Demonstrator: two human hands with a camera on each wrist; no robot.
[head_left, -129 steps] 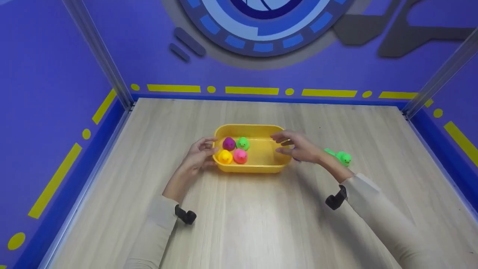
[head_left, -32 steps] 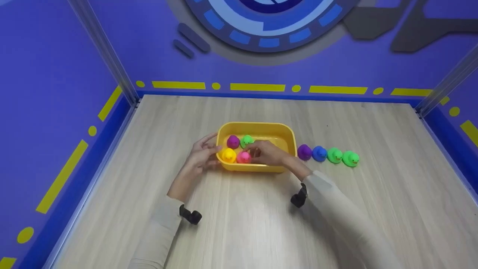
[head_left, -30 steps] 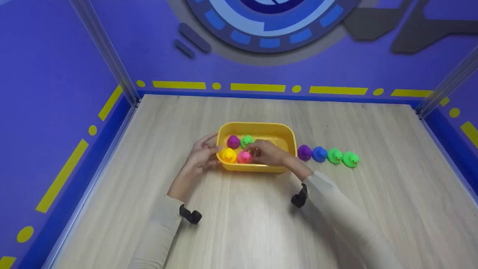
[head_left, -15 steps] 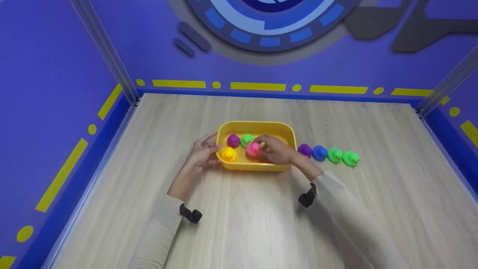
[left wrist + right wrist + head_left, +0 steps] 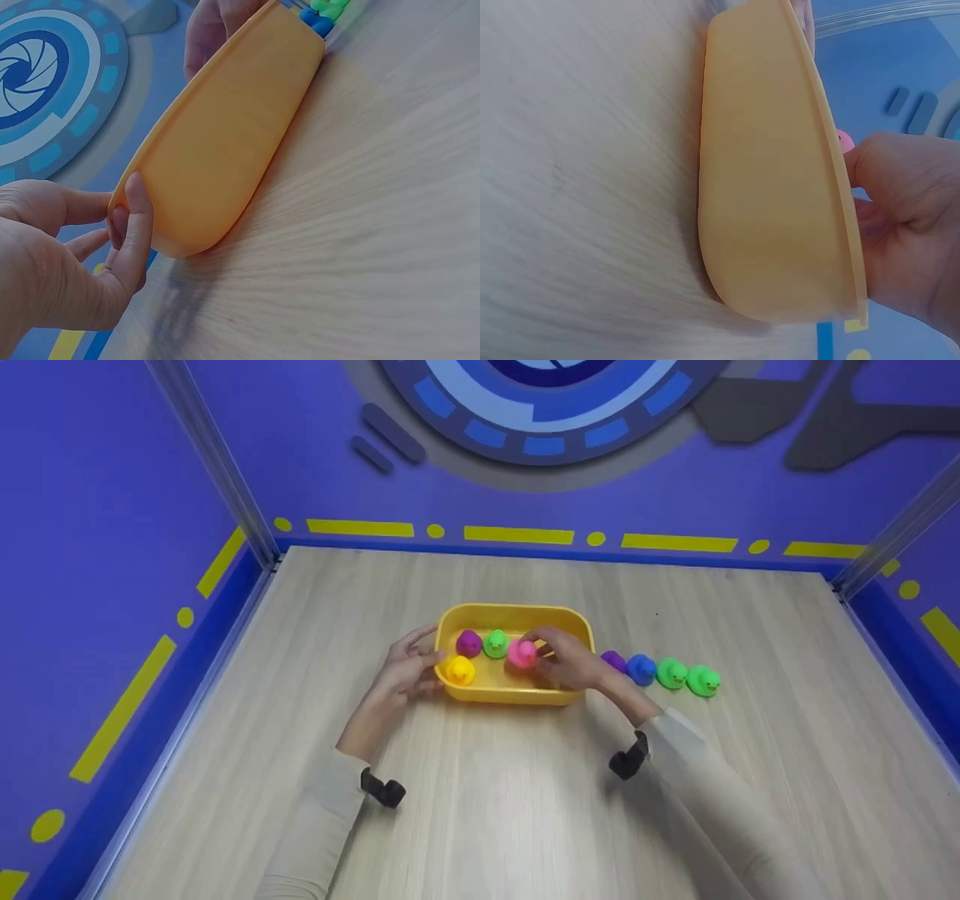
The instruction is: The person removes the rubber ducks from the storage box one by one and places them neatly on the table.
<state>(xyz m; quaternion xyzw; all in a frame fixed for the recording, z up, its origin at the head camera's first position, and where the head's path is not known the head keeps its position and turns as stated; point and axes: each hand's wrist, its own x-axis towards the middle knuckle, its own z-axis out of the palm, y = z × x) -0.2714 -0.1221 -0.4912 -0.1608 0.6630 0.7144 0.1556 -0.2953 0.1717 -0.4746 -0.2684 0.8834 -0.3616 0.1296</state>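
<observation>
A yellow plastic tub [image 5: 517,695] stands on the table, and my left hand [image 5: 406,669] grips its left end. In the left wrist view the thumb [image 5: 137,225] lies along the outer wall, with the fingers at the rim. Inside the tub, my right hand [image 5: 568,658] pinches a pink rubber duck [image 5: 523,653], raised off the tub floor. Left of it sit a purple duck [image 5: 469,643], a green duck [image 5: 496,643] and a yellow duck [image 5: 460,670]. From the right wrist, the tub's wall hides most of the pink duck [image 5: 845,140].
Outside the tub's right end, a row runs rightward: a dark purple duck [image 5: 613,661], a blue duck [image 5: 641,669] and two green ducks [image 5: 688,678]. Blue panels [image 5: 525,499] enclose the wooden table [image 5: 480,810] at the back and both sides.
The right hand, earlier over the tub's right end, went to the pink duck, took hold of it and drew it up and rightward from beside the yellow duck. The left hand stays at the tub.
</observation>
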